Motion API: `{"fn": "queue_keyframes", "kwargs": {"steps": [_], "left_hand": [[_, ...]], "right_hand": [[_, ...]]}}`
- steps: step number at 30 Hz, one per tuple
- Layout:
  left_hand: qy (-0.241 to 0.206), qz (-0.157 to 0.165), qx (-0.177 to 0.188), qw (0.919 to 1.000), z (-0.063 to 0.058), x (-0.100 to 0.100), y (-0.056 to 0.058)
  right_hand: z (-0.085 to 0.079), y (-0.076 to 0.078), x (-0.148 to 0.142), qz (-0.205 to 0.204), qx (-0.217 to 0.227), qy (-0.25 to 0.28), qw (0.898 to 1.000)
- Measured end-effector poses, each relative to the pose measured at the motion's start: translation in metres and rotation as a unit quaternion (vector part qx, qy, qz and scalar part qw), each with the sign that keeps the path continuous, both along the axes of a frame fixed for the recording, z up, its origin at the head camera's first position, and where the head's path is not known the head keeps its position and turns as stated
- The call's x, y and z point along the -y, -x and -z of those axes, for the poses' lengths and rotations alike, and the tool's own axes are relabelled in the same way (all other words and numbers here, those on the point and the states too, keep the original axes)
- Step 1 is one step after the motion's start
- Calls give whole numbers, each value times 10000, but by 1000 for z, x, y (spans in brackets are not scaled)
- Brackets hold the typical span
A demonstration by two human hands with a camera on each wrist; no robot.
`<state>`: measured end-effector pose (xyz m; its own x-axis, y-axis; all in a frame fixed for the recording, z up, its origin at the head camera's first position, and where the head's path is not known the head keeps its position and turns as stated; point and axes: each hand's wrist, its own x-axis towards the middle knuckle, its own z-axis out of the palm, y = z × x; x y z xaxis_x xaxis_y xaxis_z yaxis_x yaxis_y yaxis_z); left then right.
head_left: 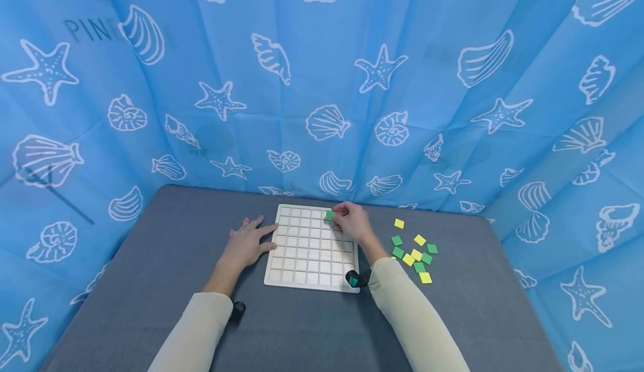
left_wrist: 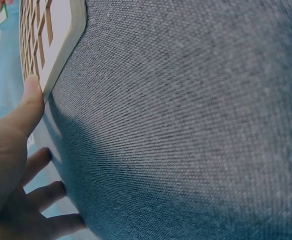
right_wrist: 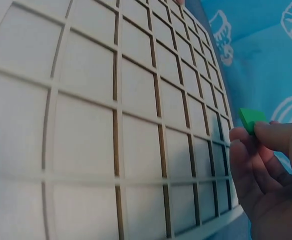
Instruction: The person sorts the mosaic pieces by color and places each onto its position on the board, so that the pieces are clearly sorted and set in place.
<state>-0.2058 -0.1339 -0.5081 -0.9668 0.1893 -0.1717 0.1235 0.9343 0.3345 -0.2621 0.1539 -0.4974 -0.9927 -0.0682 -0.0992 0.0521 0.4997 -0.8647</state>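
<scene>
A pale wooden grid board (head_left: 313, 287) with rows of square recesses lies on the grey table. My right hand (head_left: 355, 224) pinches a green square tile (right_wrist: 251, 118) between thumb and fingertips, above the far part of the board towards its right side. In the right wrist view the tile is tilted and held clear of the grid. The left hand (head_left: 245, 242) lies at the board's left side with its fingers spread. Its thumb (left_wrist: 31, 92) touches the board's edge, and the other fingers rest on or near the tabletop.
Several loose yellow tiles (head_left: 425, 277) and green tiles (head_left: 432, 248) lie scattered on the table (head_left: 302, 333) right of the board. Behind the table and along its sides hangs a blue curtain (head_left: 347, 98) with white shells and starfish.
</scene>
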Motion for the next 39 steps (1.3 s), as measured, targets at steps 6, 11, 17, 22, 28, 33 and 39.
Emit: {"fn": "queue_keyframes", "kwargs": {"steps": [6, 11, 17, 22, 28, 33, 39], "left_hand": [[-36, 4, -12, 10000, 2, -1, 1], [-88, 8, -18, 10000, 3, -2, 2], [-131, 11, -12, 9999, 5, -4, 2], [-119, -24, -35, 9999, 7, -4, 3], [-104, -54, 9, 9999, 8, -6, 4], [-134, -31, -31, 9999, 9, -8, 6], [-75, -63, -91, 9999, 7, -1, 3]], "right_hand": [[2, 3, 9, -104, -25, -241, 9997], [1, 5, 17, -214, -138, -445, 9987], [1, 9, 31, -322, -17, -324, 9990], [4, 13, 45, -402, -87, -422, 9983], [6, 17, 59, -503, -60, -613, 9968], [4, 19, 72, -427, -87, -719, 9965], [9, 22, 96, -338, -114, -805, 9961]]}}
